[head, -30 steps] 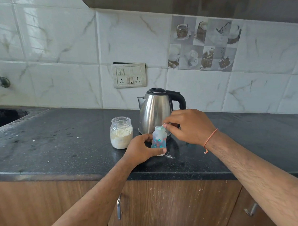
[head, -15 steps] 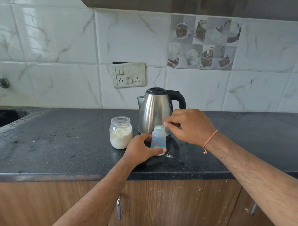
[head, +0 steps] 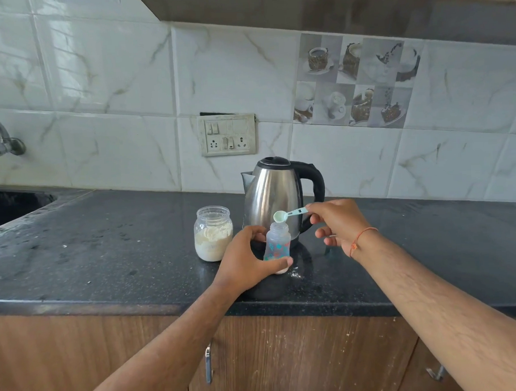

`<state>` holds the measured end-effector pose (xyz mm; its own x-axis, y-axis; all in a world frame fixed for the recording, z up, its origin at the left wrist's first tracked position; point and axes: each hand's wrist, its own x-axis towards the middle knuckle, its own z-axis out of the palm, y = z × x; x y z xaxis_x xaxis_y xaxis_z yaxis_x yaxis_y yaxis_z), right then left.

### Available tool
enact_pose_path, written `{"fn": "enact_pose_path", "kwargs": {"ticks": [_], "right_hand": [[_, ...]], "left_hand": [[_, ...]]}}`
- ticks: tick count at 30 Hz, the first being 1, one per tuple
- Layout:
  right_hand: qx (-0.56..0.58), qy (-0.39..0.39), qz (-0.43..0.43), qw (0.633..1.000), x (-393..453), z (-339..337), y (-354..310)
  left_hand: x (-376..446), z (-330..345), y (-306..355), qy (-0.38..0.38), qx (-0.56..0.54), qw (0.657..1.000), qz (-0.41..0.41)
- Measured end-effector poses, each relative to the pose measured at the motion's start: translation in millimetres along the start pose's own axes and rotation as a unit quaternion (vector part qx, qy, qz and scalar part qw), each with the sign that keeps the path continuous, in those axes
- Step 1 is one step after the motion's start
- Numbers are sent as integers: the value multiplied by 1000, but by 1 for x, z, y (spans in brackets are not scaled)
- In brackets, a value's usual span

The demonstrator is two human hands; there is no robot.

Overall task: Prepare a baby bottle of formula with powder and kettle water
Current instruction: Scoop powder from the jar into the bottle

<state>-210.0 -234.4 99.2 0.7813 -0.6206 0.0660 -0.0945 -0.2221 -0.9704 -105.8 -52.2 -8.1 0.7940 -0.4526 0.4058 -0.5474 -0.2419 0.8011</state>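
bottle (head: 277, 244): small clear baby bottle w/ teal + orange prints, upright on the counter, no cap on, right in front of the kettle. White powder sits at the bottom.
left hand (head: 248, 262): wrapped round the bottle's lower half, thumb across the front near the base, fingers behind. Holding it steady on the counter.
scoop (head: 288, 214): lil mint-green measuring spoon, bowl just above the bottle's mouth, handle pointing right. Bowl faces the cam, can't tell if any powder is in it.
right hand (head: 338, 225): pinching the scoop handle btwn thumb and index, other fingers loosely spread below. Orange thread band (head: 360, 239) on the wrist.
jar (head: 213, 237): clear glass, open top, abt half full of white powder, just left of the bottle, near the left hand but not touching afaict.
kettle (head: 276, 196): steel body, black lid + handle, handle to the right, spout left. Stands behind the bottle.
counter (head: 105, 249): black speckled stone, dusty/smudgy, a few white powder specks just right of the bottle base. Sink (head: 11, 204) cut in at far left.
wall: white marble-look tiles, one decor tile panel (head: 355, 81) w/ cups and desserts up right. Switchboard (head: 227, 134) w/ sockets above the kettle, tap (head: 1, 141) at far left.
below: wood-look cabinet doors (head: 80, 356) w/ metal handles, dark underside of an upper unit along the top.
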Motion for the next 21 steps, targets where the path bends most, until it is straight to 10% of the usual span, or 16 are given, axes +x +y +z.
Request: {"fn": "enact_pose_path", "kwargs": {"ticks": [8,13,21], "right_hand": [[41,-18,-4,999,2,11,-16],[31,-25,-42,998,6,34,-29],[-71,-20,-158,985,15,76,-38]], "left_hand": [[-17,-45,-12,251,64,963,72],[3,-84,-43,163,44,976,-138],[14,-79,-53,85,50,987,-126]]}}
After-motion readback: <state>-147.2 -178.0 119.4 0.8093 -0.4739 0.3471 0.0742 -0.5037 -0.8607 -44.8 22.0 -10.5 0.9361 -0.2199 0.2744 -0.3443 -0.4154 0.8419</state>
